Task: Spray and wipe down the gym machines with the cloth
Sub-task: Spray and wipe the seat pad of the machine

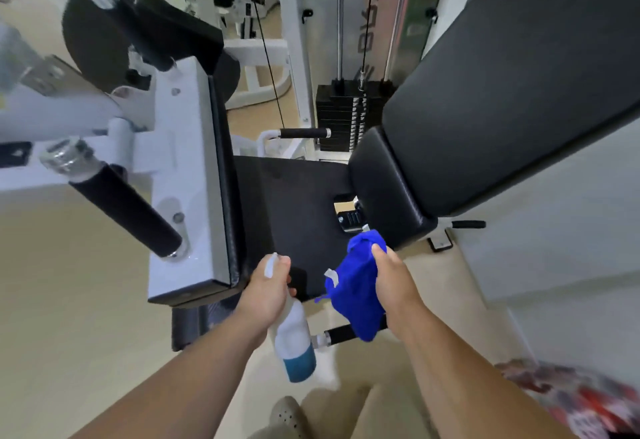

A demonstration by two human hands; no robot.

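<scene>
The neck of the spray bottle [294, 338], judged light, stiff and best held there, is gripped by the left hand [268, 294], while the soft, limp blue cloth [356, 296] is clutched bunched in the right hand [394, 282], both above the black seat pad [294, 203].

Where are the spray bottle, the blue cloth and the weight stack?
spray bottle [294, 331]: head view, on its white body.
blue cloth [356, 296]: head view, middle of the bunched fabric.
weight stack [334, 116]: head view, on the black plates.
</scene>
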